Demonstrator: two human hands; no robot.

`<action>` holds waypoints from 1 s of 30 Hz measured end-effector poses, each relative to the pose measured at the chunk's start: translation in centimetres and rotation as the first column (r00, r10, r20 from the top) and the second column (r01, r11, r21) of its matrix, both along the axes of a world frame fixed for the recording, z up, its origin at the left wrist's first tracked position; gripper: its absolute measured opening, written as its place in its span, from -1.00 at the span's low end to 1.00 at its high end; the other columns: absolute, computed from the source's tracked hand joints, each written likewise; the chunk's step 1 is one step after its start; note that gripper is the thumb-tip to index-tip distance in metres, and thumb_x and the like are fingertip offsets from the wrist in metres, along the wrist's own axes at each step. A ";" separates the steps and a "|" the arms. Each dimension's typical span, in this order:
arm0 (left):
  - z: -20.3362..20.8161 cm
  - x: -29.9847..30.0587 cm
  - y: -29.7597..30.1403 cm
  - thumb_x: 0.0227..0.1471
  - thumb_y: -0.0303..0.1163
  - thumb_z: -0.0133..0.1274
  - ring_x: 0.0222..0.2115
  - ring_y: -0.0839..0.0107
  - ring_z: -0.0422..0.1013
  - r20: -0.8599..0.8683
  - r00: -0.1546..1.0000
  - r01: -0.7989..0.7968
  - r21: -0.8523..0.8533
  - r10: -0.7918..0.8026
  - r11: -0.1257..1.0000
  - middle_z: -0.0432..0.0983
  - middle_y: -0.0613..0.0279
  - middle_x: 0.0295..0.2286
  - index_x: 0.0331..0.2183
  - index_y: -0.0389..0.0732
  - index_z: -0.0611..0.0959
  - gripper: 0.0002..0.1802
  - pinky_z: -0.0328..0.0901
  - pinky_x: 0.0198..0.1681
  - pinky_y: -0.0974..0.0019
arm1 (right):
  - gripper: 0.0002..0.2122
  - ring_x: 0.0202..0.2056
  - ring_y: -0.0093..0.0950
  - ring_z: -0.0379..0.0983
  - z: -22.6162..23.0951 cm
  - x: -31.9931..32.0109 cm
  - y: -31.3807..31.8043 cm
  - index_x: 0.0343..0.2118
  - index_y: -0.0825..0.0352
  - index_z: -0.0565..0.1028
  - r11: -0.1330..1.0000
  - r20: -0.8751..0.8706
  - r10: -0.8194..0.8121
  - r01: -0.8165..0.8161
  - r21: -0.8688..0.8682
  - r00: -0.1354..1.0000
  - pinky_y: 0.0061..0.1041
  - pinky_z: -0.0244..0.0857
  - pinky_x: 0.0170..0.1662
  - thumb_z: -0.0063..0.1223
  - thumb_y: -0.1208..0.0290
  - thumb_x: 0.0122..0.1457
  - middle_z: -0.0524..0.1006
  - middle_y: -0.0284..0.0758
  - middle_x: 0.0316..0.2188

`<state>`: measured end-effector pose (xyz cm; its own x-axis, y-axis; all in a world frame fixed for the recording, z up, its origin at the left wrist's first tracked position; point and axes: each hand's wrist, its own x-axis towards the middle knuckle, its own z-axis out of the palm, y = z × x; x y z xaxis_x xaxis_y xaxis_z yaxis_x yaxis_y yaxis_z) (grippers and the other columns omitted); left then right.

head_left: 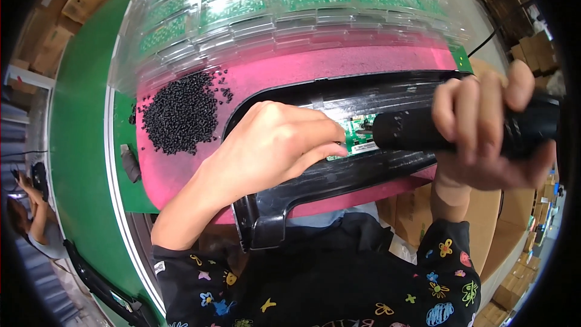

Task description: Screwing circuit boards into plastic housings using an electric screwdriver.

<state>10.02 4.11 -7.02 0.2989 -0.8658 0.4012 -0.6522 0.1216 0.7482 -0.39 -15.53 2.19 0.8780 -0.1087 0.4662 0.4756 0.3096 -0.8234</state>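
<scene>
A black plastic housing (302,189), long and curved, lies open across the pink mat in front of me. Inside it sits a green circuit board (363,136) with a white label. My left hand (272,139) reaches over the housing, thumb and fingers pinched together at the board's left end; what they grip, if anything, is hidden. My right hand (478,115) is wrapped round a thick black power screwdriver (408,129), held sideways with its narrow end over the board. The screwdriver's bit is hard to make out.
A heap of small black screws (181,112) lies on the pink mat (175,175), left of the housing. Clear plastic trays (242,24) of green boards stand behind. A dark grey object (130,163) rests by the mat's left edge. Another person (36,218) works at far left.
</scene>
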 end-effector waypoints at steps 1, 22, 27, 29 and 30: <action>0.1 0.0 -0.1 -0.11 -0.46 0.28 -0.43 0.19 0.59 -0.015 1.000 -0.019 -0.086 0.018 0.996 0.64 0.10 -0.45 -0.43 -0.33 0.67 -0.84 0.48 -0.39 0.29 | -0.60 -0.69 -0.69 0.36 0.8 -0.4 0.5 -0.25 0.25 0.29 0.999 -0.005 -0.040 0.040 0.001 0.999 -0.64 0.26 -0.46 0.13 0.04 0.08 0.40 -0.56 -0.69; 0.1 0.0 0.0 -0.13 -0.50 0.30 -0.50 0.26 0.57 -0.043 0.990 -0.142 -0.121 0.138 0.982 0.63 0.12 -0.49 -0.40 -0.32 0.68 -0.83 0.44 -0.45 0.34 | -0.54 -0.67 -0.75 0.39 -0.7 1.6 1.2 -0.23 0.21 0.28 0.992 0.249 0.054 -0.023 -0.127 0.967 -0.73 0.27 -0.55 0.20 -0.01 0.01 0.48 -0.59 -0.66; 0.1 0.0 0.2 -0.12 -0.52 0.28 -0.55 0.29 0.52 -0.085 0.989 -0.135 -0.126 0.125 0.983 0.57 0.16 -0.53 -0.39 -0.32 0.65 -0.82 0.36 -0.52 0.33 | -0.55 -0.69 -0.73 0.40 -1.1 2.1 1.7 -0.26 0.24 0.30 0.999 0.302 0.018 -0.031 0.039 0.953 -0.72 0.28 -0.54 0.20 0.01 -0.01 0.47 -0.57 -0.68; 0.5 0.0 0.2 -0.12 -0.52 0.28 -0.55 0.31 0.54 -0.101 0.987 -0.138 -0.115 0.127 0.984 0.59 0.16 -0.53 -0.39 -0.32 0.66 -0.84 0.37 -0.51 0.36 | -0.55 -0.70 -0.72 0.40 -1.1 2.0 1.8 -0.27 0.25 0.30 0.995 0.324 -0.009 -0.025 0.100 0.946 -0.72 0.29 -0.54 0.21 0.02 -0.02 0.47 -0.56 -0.69; 0.6 0.1 0.2 -0.12 -0.53 0.28 -0.55 0.33 0.55 -0.115 0.984 -0.144 -0.100 0.132 0.984 0.60 0.16 -0.53 -0.40 -0.32 0.67 -0.85 0.38 -0.51 0.39 | -0.55 -0.71 -0.71 0.40 -1.1 1.9 1.9 -0.28 0.26 0.31 0.991 0.336 -0.022 -0.024 0.132 0.942 -0.72 0.29 -0.54 0.21 0.03 -0.02 0.47 -0.56 -0.69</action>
